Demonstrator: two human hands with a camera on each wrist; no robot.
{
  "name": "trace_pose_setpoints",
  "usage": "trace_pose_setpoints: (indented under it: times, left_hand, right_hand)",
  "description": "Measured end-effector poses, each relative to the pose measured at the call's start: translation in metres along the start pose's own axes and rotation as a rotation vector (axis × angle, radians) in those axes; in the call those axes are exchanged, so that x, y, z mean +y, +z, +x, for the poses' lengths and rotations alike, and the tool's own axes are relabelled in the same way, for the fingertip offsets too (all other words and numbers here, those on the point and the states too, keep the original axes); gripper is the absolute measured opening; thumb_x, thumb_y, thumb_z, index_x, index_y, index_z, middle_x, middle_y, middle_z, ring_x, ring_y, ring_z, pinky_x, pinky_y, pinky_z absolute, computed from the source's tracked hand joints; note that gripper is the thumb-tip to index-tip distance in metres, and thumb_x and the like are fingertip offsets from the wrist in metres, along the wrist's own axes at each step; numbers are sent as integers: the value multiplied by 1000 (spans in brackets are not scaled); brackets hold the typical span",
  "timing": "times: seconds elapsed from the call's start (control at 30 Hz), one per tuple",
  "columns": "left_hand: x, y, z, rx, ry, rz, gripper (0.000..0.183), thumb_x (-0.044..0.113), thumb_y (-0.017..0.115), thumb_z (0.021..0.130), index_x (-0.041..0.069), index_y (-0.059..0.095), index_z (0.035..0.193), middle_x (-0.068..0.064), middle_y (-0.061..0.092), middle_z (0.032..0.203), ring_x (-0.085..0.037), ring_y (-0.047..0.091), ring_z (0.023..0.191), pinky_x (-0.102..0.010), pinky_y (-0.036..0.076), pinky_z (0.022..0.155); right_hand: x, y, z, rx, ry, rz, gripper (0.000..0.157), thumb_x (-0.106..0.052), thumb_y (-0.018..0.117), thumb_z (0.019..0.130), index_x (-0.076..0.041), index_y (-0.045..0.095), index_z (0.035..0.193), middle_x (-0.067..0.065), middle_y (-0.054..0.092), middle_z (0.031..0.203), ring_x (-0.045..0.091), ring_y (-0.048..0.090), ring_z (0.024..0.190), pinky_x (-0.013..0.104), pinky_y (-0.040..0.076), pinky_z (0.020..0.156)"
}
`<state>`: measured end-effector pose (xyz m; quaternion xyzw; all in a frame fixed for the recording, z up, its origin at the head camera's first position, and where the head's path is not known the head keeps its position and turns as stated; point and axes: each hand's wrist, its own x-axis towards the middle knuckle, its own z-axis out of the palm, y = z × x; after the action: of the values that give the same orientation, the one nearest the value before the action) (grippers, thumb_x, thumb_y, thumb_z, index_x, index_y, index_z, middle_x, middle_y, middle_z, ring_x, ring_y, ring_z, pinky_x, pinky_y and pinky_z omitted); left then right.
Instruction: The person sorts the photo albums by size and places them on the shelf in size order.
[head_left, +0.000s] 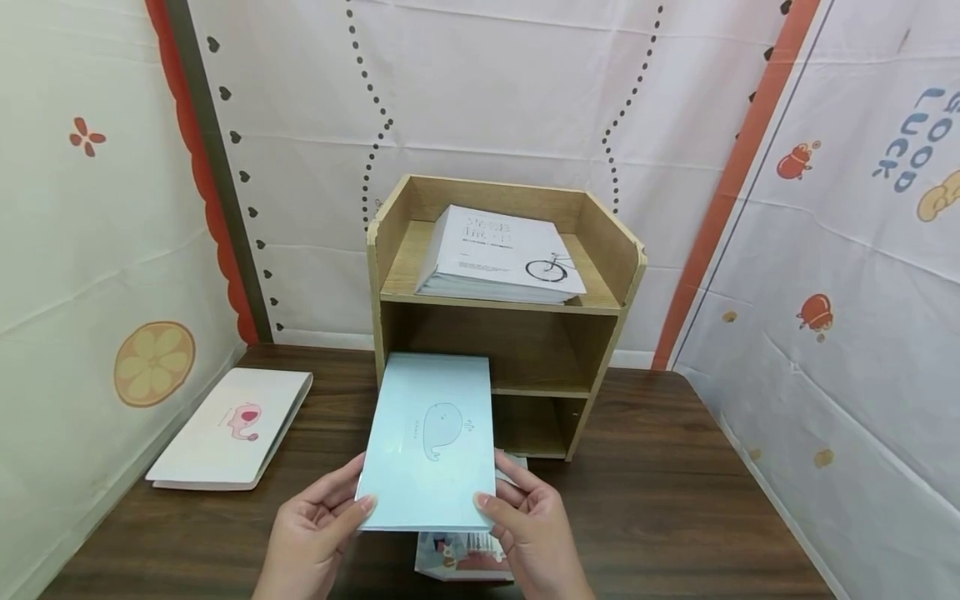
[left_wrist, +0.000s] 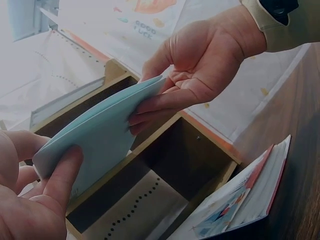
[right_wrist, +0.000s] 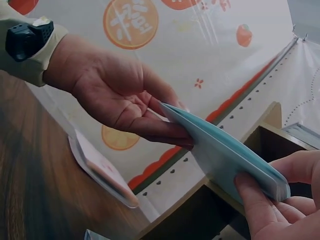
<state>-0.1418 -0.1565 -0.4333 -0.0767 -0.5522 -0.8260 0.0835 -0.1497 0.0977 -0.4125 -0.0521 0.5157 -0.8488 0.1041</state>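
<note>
Between both hands is a thin light-blue notebook (head_left: 427,450) with a whale drawn on its cover. My left hand (head_left: 315,525) pinches its near left corner, thumb on top and fingers underneath. At the near right corner my right hand (head_left: 536,529) grips it the same way. The notebook lies nearly flat in the air, and its far end overlaps the left part of the middle compartment of a wooden shelf (head_left: 607,267) in the head view. Both wrist views show its covers slightly apart along the edge.
A thick white book (head_left: 502,250) with a bicycle picture lies on the shelf's top. Below the notebook, a colourful book (head_left: 465,554) rests on the table, partly hidden. At left lies a white notebook (head_left: 232,425) with a pink elephant. Printed cloth (head_left: 480,100) hangs around the table.
</note>
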Motion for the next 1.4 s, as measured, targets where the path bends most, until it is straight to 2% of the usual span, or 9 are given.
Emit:
trace_pose_setpoints:
  times: [0.4, 0.63, 0.93, 1.17, 1.4]
  left_hand:
    - [-4, 1, 4, 25, -34, 15, 53, -9, 67, 92, -10, 52, 143, -7, 76, 121, -17, 74, 105, -30, 64, 83]
    - [-3, 4, 5, 69, -76, 44, 55, -5, 70, 92, -9, 52, 143, -5, 76, 119, -17, 74, 105, -31, 63, 83]
    - [-5, 5, 6, 78, -75, 47, 56, -6, 69, 92, -10, 50, 145, -3, 76, 121, -17, 74, 105, -33, 63, 85]
    - [-6, 3, 9, 50, -27, 1, 52, -8, 68, 93, -11, 52, 142, -7, 75, 124, -18, 74, 107, -32, 63, 83]
    - [-4, 4, 11, 61, -61, 13, 53, -6, 69, 93, -9, 52, 143, -4, 75, 123, -16, 74, 106, -31, 63, 84]
  right_hand:
    - [2, 1, 5, 26, 1, -25, 71, -1, 70, 94, 3, 36, 156, 22, 67, 134, 24, 72, 112, 36, 62, 92]
    - [1, 0, 6, 41, 4, -31, 70, 0, 70, 94, 3, 37, 155, 21, 68, 131, 23, 73, 110, 35, 62, 91]
    - [1, 0, 9, 38, 7, -37, 69, 0, 70, 94, 2, 38, 155, 22, 67, 134, 23, 72, 112, 35, 62, 91]
    - [0, 0, 13, 39, -3, -45, 69, -1, 71, 93, 1, 40, 154, 22, 66, 134, 23, 72, 112, 36, 62, 91]
    - [-2, 0, 14, 40, -13, -52, 68, 0, 71, 93, 2, 40, 154, 22, 66, 134, 24, 72, 112, 36, 62, 91]
